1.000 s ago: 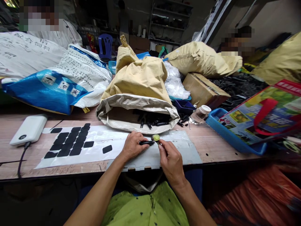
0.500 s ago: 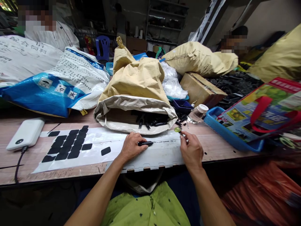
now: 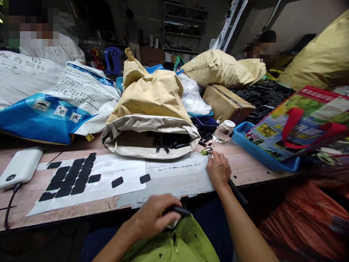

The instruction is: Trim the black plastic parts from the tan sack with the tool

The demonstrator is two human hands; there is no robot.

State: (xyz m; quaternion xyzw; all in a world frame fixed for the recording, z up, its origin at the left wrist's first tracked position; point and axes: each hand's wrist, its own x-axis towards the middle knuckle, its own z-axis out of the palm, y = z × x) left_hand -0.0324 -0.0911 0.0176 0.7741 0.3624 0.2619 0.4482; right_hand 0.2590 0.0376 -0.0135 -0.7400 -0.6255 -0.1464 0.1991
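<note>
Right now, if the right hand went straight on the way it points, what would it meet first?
Probably the loose black parts beside the open sack, just beyond the right hand and its green-tipped tool; depth is unclear.

left hand (image 3: pixel 156 215) sitting low at the lap, fingers curling tight | right hand (image 3: pixel 218 168) reaching forward, fingertips pinching together

Head-worn view, down over workbench (image 3: pixel 253 167)

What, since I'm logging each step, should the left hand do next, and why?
Probably lift the left hand with its black piece from the lap up to the white sheet: the right hand rests there holding the green-tipped tool.
</note>
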